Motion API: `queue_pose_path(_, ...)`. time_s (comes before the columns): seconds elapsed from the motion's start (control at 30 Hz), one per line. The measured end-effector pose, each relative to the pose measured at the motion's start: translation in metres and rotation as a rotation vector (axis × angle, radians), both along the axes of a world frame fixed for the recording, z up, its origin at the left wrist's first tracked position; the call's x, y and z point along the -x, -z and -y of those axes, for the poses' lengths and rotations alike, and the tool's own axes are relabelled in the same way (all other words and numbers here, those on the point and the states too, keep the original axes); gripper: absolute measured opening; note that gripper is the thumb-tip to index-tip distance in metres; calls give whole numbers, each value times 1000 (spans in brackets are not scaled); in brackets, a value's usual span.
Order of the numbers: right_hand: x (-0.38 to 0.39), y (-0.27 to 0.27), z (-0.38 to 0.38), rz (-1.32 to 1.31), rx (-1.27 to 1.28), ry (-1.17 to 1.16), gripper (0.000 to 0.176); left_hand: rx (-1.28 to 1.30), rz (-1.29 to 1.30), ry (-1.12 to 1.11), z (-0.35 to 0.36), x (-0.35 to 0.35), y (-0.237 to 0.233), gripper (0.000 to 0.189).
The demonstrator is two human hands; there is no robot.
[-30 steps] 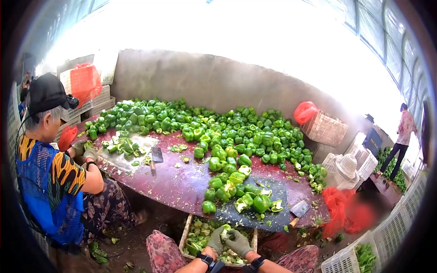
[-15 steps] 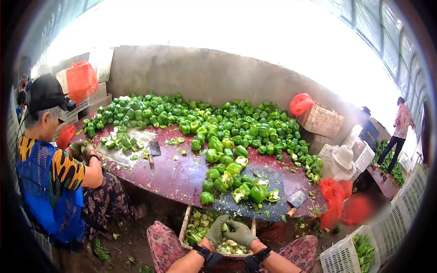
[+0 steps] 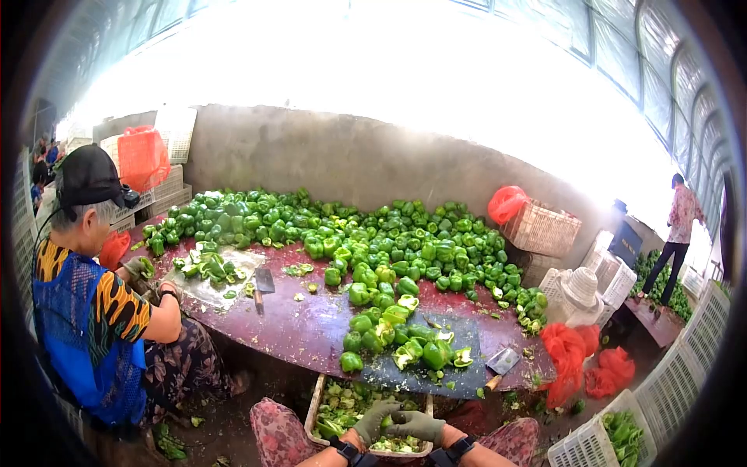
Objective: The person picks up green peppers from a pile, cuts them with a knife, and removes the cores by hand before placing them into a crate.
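My left hand (image 3: 375, 421) and my right hand (image 3: 419, 426), in grey-green gloves, meet above a pale crate (image 3: 315, 405) between my knees. A small piece of green pepper (image 3: 387, 421) shows between their closed fingertips; both hands seem to pinch it. Cut green pieces and pale cores (image 3: 342, 406) fill the crate below. On the table just beyond, several cut and whole green bell peppers (image 3: 438, 354) rest on a dark board (image 3: 467, 331). A wide-bladed cleaver (image 3: 503, 361) lies to the board's right, out of my hands.
A large heap of green peppers (image 3: 373, 241) covers the back of the red table (image 3: 299, 331). At the left, a co-worker (image 3: 93, 311) sits near another cleaver (image 3: 263, 284). Red mesh bags (image 3: 566, 354) hang at the right edge, and white crates (image 3: 595, 447) stand beside.
The view has tilted up a little, so the table appears lower. My hands have dropped slightly in the picture and stay together over the crate. The co-worker's hands have shifted apart.
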State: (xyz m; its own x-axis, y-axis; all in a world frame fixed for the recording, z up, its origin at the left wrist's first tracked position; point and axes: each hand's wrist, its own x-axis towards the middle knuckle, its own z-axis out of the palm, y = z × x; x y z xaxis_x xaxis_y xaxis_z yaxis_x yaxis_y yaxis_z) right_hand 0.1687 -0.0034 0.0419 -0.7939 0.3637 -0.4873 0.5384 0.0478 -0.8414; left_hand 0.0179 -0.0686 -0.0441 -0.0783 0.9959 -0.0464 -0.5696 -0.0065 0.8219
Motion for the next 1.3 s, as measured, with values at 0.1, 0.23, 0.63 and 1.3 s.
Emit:
queue_pose_path(0.1,-3,37,4,-55,-221,105,67,-370,-589,-88,-8,5,37,43)
queue_pose_path(0.23,8,26,23,-62,-661,251,58,-464,-540,-217,0,4,10,39)
queue_pose_path(0.63,-39,9,0,259,-868,444,72,-43,509,-194,-3,10,-55,32)
queue_pose_path(1.3,-5,13,11,-418,392,835,46,-4,221,-81,-8,-15,-38,41)
